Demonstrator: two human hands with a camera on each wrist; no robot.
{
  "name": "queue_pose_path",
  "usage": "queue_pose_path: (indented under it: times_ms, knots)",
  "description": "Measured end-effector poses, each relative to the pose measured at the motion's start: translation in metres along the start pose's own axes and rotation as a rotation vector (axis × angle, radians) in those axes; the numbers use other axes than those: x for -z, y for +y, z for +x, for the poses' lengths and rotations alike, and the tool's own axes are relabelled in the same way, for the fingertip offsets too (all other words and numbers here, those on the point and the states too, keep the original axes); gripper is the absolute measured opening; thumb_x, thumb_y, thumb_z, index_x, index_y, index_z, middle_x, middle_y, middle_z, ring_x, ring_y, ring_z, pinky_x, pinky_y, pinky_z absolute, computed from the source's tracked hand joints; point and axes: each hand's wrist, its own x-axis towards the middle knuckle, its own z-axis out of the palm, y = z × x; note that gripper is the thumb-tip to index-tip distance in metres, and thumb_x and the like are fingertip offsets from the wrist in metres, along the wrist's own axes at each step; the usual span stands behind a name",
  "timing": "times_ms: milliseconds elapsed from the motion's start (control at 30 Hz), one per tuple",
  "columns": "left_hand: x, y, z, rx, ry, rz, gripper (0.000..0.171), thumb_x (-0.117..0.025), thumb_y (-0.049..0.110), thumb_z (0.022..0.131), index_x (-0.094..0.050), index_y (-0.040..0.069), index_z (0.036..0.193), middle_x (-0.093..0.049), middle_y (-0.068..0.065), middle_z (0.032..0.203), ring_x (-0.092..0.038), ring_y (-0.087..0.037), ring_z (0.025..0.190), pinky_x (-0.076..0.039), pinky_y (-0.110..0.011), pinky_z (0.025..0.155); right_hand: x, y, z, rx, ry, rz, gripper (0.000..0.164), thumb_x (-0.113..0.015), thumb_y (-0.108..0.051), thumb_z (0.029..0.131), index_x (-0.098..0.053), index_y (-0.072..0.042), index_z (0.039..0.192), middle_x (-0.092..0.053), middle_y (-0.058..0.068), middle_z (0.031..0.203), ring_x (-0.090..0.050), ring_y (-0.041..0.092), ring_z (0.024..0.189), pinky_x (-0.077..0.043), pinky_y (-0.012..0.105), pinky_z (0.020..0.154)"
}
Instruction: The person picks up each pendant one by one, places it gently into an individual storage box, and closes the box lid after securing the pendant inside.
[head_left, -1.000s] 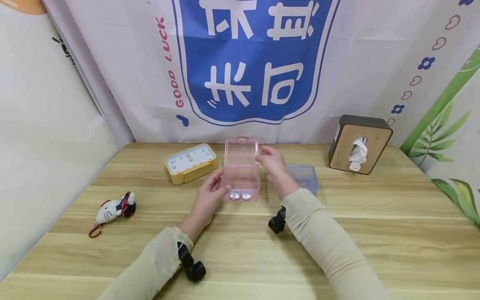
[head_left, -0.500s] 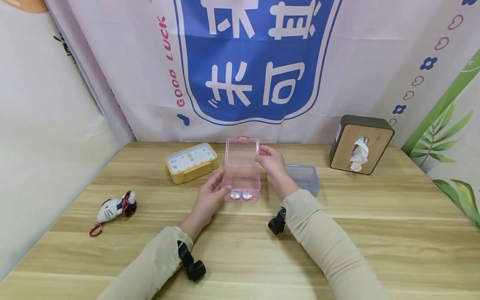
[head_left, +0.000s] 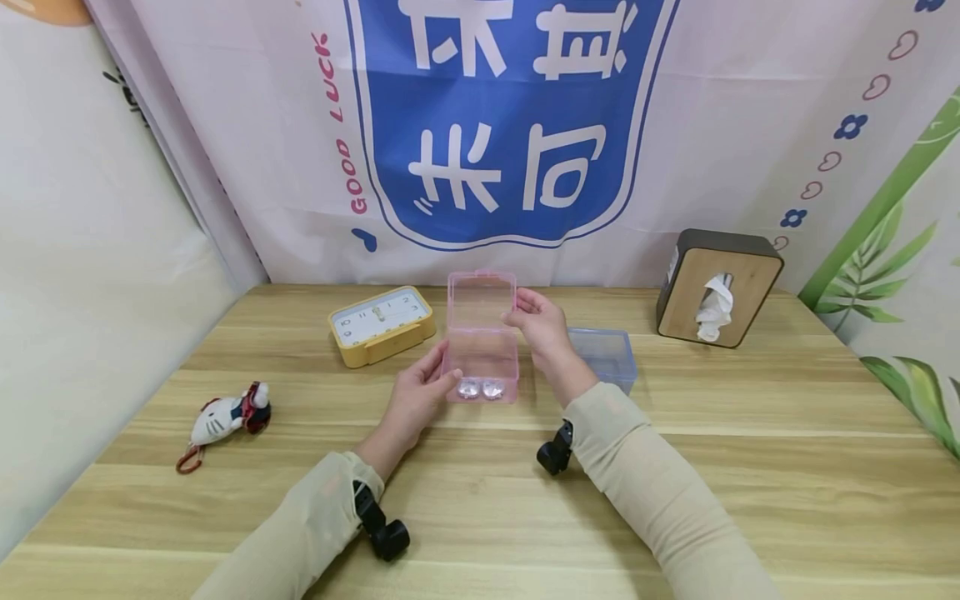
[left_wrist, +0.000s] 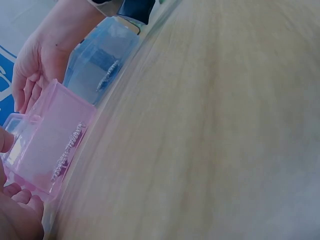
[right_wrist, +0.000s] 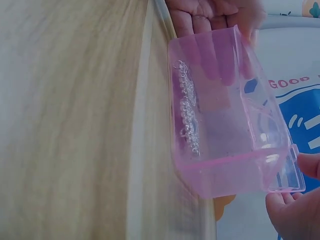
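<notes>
A clear pink plastic box (head_left: 483, 354) stands on the table with its hinged lid (head_left: 482, 302) raised at the back. Small shiny clear beaded pieces (right_wrist: 187, 110) lie along its bottom; their exact kind is hard to tell. The left hand (head_left: 415, 396) grips the box's left side, thumb at the front rim and fingers against the wall. Thumb and fingers of the right hand (head_left: 546, 333) pinch the lid's right edge, as the right wrist view also shows. Just right of the pink box, partly behind the right forearm, is a clear blue box (head_left: 615, 358).
A yellow alarm clock (head_left: 382, 325) lies at the back left of the wooden table (head_left: 465, 517). Farther left is a plush keychain (head_left: 225, 417) with a red clip. At the back right stands a tissue box (head_left: 720, 287). A printed cloth (head_left: 300, 167) hangs behind the table.
The lid's top edge has risen slightly, and the right hand has shifted slightly up and left with it. The left hand and the box body stay in place.
</notes>
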Motion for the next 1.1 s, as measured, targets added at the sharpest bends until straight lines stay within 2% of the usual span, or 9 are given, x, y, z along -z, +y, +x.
queue_pose_path:
  times_ms: [100, 333, 667, 833, 1100]
  knots:
    - [0.0, 0.0, 0.0, 0.002, 0.002, 0.012, 0.062, -0.064, 0.007, 0.085, -0.037, 0.005, 0.141, -0.035, -0.011, 0.146, -0.039, -0.023, 0.131, -0.036, -0.023, 0.103, 0.0, 0.0, -0.002, 0.002, -0.005, 0.005, 0.057, -0.057, 0.014, 0.078, -0.043, 0.008, 0.132, -0.048, 0.022, 0.132, -0.047, 0.028, 0.123, -0.042, 0.03, 0.103]
    - [0.001, 0.001, -0.001, 0.013, 0.0, 0.037, 0.062, -0.064, 0.009, 0.085, -0.038, 0.009, 0.14, -0.037, -0.007, 0.145, -0.041, -0.02, 0.13, -0.038, -0.016, 0.099, 0.001, 0.0, -0.006, 0.016, -0.017, 0.022, 0.057, -0.058, 0.014, 0.077, -0.045, 0.006, 0.131, -0.049, 0.02, 0.131, -0.048, 0.027, 0.121, -0.043, 0.028, 0.102]
    - [0.001, 0.003, -0.001, 0.013, -0.01, 0.06, 0.062, -0.064, 0.01, 0.086, -0.037, 0.012, 0.141, -0.038, -0.007, 0.144, -0.041, -0.02, 0.13, -0.038, -0.019, 0.1, 0.002, -0.001, -0.015, 0.046, -0.03, 0.01, 0.057, -0.061, 0.011, 0.077, -0.045, 0.005, 0.132, -0.051, 0.018, 0.128, -0.048, 0.026, 0.119, -0.043, 0.028, 0.102]
    - [0.001, 0.002, -0.001, 0.001, -0.003, 0.058, 0.061, -0.064, 0.009, 0.086, -0.038, 0.01, 0.141, -0.037, -0.007, 0.145, -0.04, -0.021, 0.13, -0.037, -0.02, 0.101, 0.004, 0.001, -0.021, 0.052, -0.045, -0.005, 0.056, -0.064, 0.008, 0.078, -0.046, 0.003, 0.131, -0.052, 0.017, 0.127, -0.048, 0.025, 0.118, -0.042, 0.028, 0.103]
    - [0.001, 0.001, -0.001, -0.004, 0.004, 0.086, 0.061, -0.063, 0.011, 0.086, -0.037, 0.01, 0.141, -0.036, -0.007, 0.145, -0.039, -0.02, 0.131, -0.036, -0.02, 0.102, 0.008, 0.002, -0.032, 0.066, -0.093, 0.0, 0.061, -0.066, 0.006, 0.078, -0.041, 0.006, 0.134, -0.047, 0.02, 0.131, -0.04, 0.034, 0.126, -0.038, 0.032, 0.106]
